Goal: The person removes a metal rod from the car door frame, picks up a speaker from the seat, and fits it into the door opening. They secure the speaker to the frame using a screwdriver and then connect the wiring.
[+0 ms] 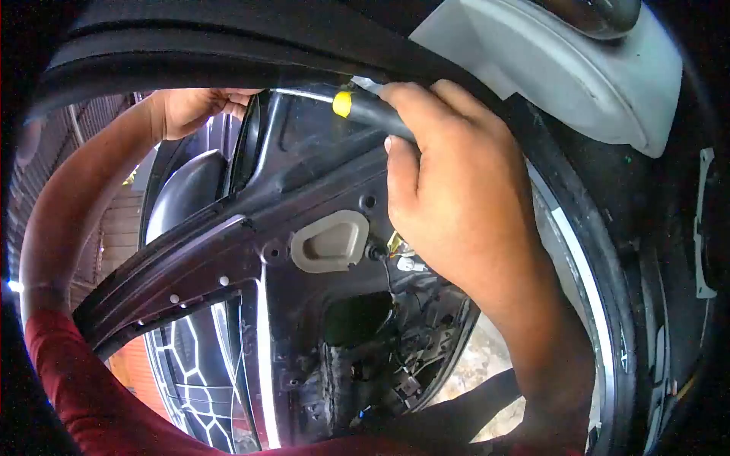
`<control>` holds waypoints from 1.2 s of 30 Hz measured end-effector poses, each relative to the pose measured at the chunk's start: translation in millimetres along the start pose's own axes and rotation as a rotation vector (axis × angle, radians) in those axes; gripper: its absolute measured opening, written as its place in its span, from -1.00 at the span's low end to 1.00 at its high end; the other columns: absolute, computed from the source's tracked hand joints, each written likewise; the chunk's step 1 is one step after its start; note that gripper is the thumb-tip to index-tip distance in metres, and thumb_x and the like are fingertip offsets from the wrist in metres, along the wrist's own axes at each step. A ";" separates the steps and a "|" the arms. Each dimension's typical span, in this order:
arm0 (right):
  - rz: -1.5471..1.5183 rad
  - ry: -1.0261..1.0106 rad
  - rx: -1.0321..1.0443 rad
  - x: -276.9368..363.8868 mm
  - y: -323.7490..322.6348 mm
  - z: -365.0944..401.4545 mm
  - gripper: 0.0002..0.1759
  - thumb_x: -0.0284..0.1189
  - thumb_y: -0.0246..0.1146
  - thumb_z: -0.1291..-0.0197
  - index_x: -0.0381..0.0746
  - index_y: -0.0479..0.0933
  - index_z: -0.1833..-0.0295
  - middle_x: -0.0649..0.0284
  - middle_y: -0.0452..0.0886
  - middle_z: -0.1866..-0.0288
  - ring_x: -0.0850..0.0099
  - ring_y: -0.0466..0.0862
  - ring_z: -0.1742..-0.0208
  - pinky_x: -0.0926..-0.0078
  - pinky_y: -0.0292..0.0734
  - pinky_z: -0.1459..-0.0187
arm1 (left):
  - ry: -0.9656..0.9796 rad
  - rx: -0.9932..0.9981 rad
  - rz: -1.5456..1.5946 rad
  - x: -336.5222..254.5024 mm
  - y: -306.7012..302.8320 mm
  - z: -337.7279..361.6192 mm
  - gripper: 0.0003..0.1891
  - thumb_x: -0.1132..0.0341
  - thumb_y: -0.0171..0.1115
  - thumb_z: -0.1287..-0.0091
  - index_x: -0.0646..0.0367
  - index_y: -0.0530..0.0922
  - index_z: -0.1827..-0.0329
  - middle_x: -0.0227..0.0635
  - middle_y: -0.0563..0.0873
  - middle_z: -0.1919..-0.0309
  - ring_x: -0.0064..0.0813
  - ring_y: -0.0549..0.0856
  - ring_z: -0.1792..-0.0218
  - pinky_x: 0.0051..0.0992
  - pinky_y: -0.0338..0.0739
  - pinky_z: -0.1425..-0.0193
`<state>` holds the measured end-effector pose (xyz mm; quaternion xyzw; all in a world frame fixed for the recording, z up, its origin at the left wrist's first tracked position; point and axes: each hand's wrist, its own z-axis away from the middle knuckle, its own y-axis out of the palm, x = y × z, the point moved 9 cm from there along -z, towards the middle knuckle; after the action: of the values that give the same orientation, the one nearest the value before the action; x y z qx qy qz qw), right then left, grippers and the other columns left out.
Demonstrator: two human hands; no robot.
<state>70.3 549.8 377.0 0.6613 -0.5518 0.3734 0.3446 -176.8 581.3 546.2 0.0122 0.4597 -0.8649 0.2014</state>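
Note:
My right hand (464, 175) is wrapped round the black and yellow handle of a screwdriver (369, 112). The metal shaft points left, along the lower edge of a dark trim (190, 64) overhead; its tip is hidden or too small to make out. My left hand (194, 110) is raised at the upper left, by the top of the window frame (247, 144). Its fingers are bent and partly covered by the dark trim, so what they grip cannot be seen. Below both hands stands a car door (296, 205) with its inner panel off.
The bare door shows a beige cup-shaped piece (331, 242), wiring with a white connector (411, 264) and a dark opening (357, 319). A side mirror (186, 194) is beyond the frame. A light grey trim panel (563, 68) is at upper right, above the door-opening seal (585, 281).

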 end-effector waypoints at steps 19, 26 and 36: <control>-0.162 0.117 -0.309 24.3 -23.0 -0.5 -0.60 -0.42 0.43 -0.35 -0.33 0.45 -0.15 -0.22 0.72 0.05 -0.23 0.75 -0.07 0.02 0.63 -0.13 | -0.238 -0.127 0.050 7.7 -3.6 -5.1 -0.68 0.21 0.34 -0.51 0.17 0.69 -0.21 -0.33 0.74 -0.01 -0.37 0.67 0.01 -0.26 0.62 -0.15; -0.116 0.539 0.002 3.9 -14.6 -6.3 -0.67 -0.40 0.38 -0.41 -0.35 0.50 -0.12 -0.25 0.74 0.03 -0.22 0.75 -0.08 -0.01 0.62 -0.15 | -0.203 -0.117 0.020 5.1 -1.6 -9.9 -0.71 0.26 0.34 -0.49 0.20 0.67 -0.18 -0.31 0.75 0.07 -0.36 0.74 0.06 -0.26 0.66 -0.12; -0.131 0.559 0.190 -4.9 1.3 -2.9 -0.51 -0.34 0.38 -0.39 -0.40 0.42 -0.26 -0.27 0.73 0.00 -0.24 0.74 -0.07 -0.06 0.61 -0.20 | -0.239 -0.068 0.025 18.6 -4.8 -21.2 -0.72 0.26 0.35 -0.48 0.20 0.66 -0.14 -0.35 0.69 0.14 -0.40 0.70 0.13 -0.30 0.67 -0.09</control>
<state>68.2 554.5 374.2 0.5964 -0.3545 0.5678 0.4430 -199.1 594.4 533.9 -0.0923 0.4613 -0.8415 0.2656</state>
